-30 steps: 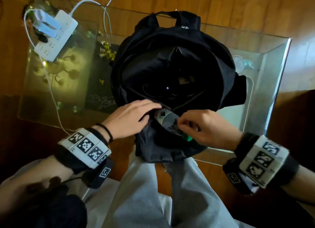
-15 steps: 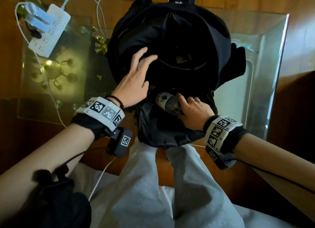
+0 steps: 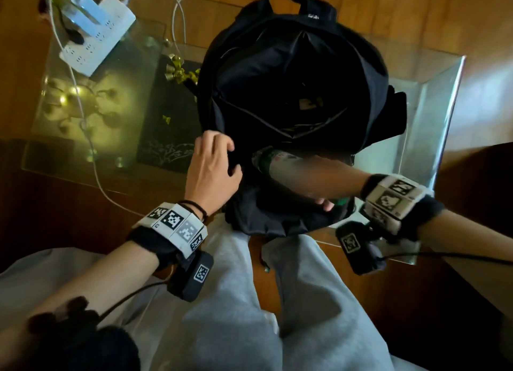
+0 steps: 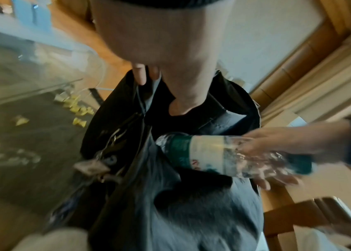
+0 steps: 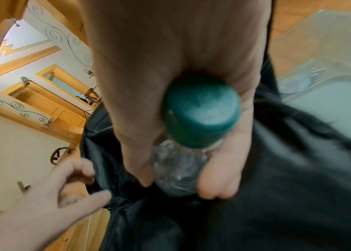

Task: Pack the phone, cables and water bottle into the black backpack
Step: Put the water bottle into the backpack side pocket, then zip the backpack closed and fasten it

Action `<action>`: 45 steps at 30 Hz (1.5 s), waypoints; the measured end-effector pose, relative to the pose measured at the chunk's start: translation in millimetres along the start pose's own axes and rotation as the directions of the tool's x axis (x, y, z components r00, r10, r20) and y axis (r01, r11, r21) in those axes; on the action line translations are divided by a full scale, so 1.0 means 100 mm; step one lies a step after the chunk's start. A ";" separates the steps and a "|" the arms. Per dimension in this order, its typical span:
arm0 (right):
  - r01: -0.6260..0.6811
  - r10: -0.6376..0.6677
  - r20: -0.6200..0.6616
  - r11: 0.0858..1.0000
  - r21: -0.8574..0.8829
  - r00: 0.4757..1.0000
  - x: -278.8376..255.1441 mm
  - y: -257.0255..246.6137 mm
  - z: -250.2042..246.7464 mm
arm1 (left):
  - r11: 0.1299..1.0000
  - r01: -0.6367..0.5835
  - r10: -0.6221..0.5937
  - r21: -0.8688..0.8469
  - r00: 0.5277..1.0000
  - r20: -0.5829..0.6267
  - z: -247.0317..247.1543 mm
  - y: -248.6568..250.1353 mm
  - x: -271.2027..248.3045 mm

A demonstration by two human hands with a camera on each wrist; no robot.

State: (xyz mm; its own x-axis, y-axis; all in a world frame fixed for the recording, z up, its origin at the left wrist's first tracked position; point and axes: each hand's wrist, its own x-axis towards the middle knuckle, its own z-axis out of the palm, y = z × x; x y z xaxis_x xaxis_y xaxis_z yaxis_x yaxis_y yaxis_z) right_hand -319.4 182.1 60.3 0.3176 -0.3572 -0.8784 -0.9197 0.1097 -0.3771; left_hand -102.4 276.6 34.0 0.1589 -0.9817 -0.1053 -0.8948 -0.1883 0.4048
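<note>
The right hand [image 5: 176, 108] grasps the water bottle [image 4: 211, 154] at its neck, just below the green cap [image 5: 201, 110] — the bottle lies tilted, its base end entering the lower pocket of the black backpack [image 3: 299, 73]. The left hand [image 3: 212, 173] pinches the pocket's fabric edge, fingers curled over it. The backpack stands on the glass table [image 3: 433, 101], beside a white power strip [image 3: 97, 34].

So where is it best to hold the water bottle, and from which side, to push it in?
Hold the water bottle at its neck below the green cap, coming from the near cap end, as the right hand does; its base already points into the black backpack.
</note>
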 end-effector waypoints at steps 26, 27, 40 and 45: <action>0.133 -0.254 -0.128 0.798 -0.588 0.959 0.73 -0.35 0.09 | 0.872 0.471 -0.283 -0.131 0.704 0.651 0.14 -0.07 -0.33; 0.117 -0.212 -0.089 0.790 -0.601 0.973 0.80 -0.32 0.09 | 0.862 0.483 -0.278 -0.153 0.702 0.656 0.07 -0.11 -0.33; 0.148 -0.073 0.147 0.783 -0.604 0.986 0.53 -0.19 0.28 | 0.909 0.404 -0.242 -0.102 0.710 0.662 -0.42 -0.20 -0.42; 0.188 -0.190 0.033 0.905 -0.381 0.981 0.01 -0.21 0.01 | 0.955 0.290 -0.279 0.054 0.830 0.483 -0.55 0.07 -0.25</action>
State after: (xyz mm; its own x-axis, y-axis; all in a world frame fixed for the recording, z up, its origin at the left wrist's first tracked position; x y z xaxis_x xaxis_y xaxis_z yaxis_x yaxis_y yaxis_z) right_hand -299.2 179.9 67.0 0.4943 -0.3407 -0.7998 -0.8607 -0.3211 -0.3952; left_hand -90.0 298.3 89.3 0.1804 -0.7477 -0.6390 -0.8313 -0.4632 0.3072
